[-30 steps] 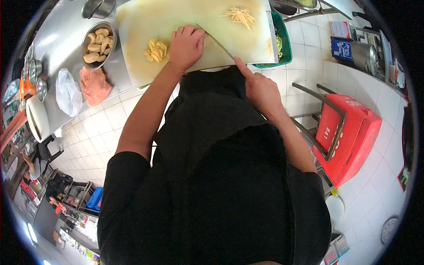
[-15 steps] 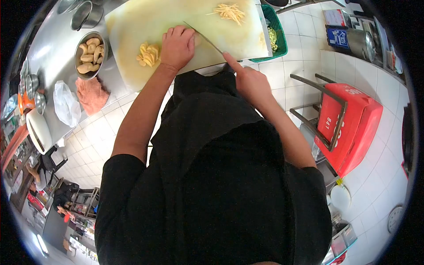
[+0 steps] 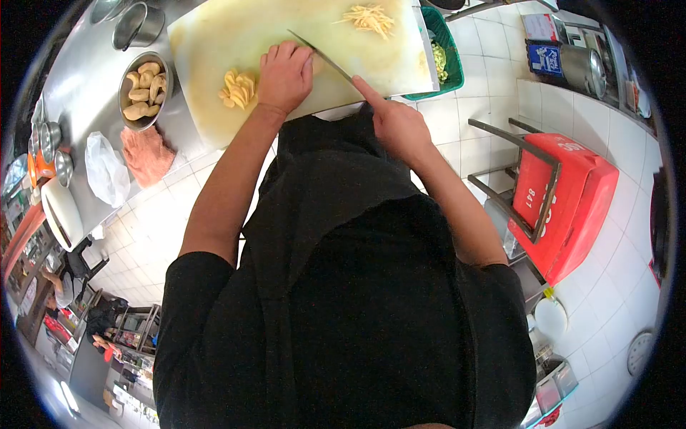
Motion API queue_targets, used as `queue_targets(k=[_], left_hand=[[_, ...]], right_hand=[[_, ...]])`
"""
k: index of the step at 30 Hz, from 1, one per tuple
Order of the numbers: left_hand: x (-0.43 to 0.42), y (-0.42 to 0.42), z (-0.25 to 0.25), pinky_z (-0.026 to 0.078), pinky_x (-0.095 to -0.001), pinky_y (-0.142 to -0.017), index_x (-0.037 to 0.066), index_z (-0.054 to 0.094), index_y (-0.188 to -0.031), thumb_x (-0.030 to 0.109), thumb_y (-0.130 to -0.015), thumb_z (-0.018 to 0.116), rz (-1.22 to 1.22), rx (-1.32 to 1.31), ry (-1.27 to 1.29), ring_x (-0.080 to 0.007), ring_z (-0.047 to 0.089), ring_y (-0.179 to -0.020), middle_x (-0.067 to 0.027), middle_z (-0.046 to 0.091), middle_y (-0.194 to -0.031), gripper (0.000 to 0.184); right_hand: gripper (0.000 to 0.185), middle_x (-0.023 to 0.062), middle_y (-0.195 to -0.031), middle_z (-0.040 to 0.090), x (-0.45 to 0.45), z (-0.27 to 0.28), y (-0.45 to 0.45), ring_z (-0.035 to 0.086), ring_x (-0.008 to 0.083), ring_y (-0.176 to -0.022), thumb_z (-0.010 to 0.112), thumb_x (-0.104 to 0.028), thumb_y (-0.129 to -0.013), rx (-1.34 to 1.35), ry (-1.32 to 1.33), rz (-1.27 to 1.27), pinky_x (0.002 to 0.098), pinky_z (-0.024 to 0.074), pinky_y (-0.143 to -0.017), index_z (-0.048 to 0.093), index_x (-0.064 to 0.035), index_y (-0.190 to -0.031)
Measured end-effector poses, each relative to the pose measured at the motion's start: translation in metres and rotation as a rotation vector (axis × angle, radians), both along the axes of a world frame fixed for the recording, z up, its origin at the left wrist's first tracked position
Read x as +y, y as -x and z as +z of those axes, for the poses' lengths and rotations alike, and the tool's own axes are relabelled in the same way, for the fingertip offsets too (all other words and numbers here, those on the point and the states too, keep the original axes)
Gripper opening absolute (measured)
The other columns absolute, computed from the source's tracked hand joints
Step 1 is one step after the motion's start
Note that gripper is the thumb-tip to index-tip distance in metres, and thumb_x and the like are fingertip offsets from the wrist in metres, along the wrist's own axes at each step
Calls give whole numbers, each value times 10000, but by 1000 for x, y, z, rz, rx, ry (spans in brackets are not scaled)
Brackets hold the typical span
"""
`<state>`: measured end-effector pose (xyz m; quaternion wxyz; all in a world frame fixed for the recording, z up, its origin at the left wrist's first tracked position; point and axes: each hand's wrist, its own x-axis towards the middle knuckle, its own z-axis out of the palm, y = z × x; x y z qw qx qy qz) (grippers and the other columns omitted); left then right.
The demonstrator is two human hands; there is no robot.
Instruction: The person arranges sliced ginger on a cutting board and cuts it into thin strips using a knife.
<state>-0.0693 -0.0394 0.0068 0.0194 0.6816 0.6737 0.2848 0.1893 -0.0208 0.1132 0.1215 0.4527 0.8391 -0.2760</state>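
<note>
- Your left hand (image 3: 284, 77) lies on the cutting board (image 3: 204, 46), fingers bent close together; whether they cover anything I cannot tell.
- Your right hand (image 3: 396, 121), at the near edge of the board, is wrapped around the handle of one knife (image 3: 325, 58), index finger stretched along it; the blade slants over the board.
- The blade runs close to your left fingertips, so a slip or a straightened finger could mean a cut (curled knuckles help).
- On the board sit two piles: yellow slices (image 3: 238, 89) to the left, thin strips (image 3: 369, 21) at the far right; both overlap too much to count.
- Left of the board stands one bowl (image 3: 169, 74) with roughly seven peeled pieces (image 3: 138, 94), one cloth (image 3: 148, 156) nearer you.
- At the board's right edge: one green basket (image 3: 455, 75).
</note>
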Motion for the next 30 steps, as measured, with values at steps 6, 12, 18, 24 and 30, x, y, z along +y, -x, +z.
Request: queue_targets(k=[6,12,18,24,30], left_hand=[[2,1,-3,457,-479,-875,157,714,-1070,192,-923,658,2,11,-15,-323,591,-1034,-70,628,-1070,161],[1,-1,-1,456,-482,-879,159,712,-1074,203,-923,666,11,10,-12,-323,592,-1040,-71,632,-1076,164],[3,0,-6,455,-486,-887,159,702,-1098,218,-930,669,14,-13,-8,-323,592,-1049,-66,641,-1105,181],[1,3,-6,457,-485,-905,153,695,-1108,211,-935,662,20,-10,-17,-323,592,-1059,-69,645,-1109,185],[-1,1,0,457,-486,-923,151,696,-1100,208,-940,654,22,-25,7,-324,590,-1063,-66,650,-1108,176]], right_hand=[[777,218,-847,724,3,33,-1,722,402,-775,554,-103,-982,-56,11,29,534,570,-720,306,-386,-1661],[845,228,-859,736,7,-8,2,738,414,-784,558,-80,-932,35,-15,15,544,583,-709,288,-398,-1666],[878,248,-870,741,13,-3,15,745,428,-790,566,-68,-898,8,11,7,556,587,-699,291,-395,-1665],[878,238,-858,742,6,25,5,745,409,-770,554,-53,-904,-33,-6,49,541,587,-682,285,-388,-1670],[877,234,-876,742,0,52,-8,746,398,-780,543,-51,-914,-148,37,83,535,590,-700,274,-396,-1674]])
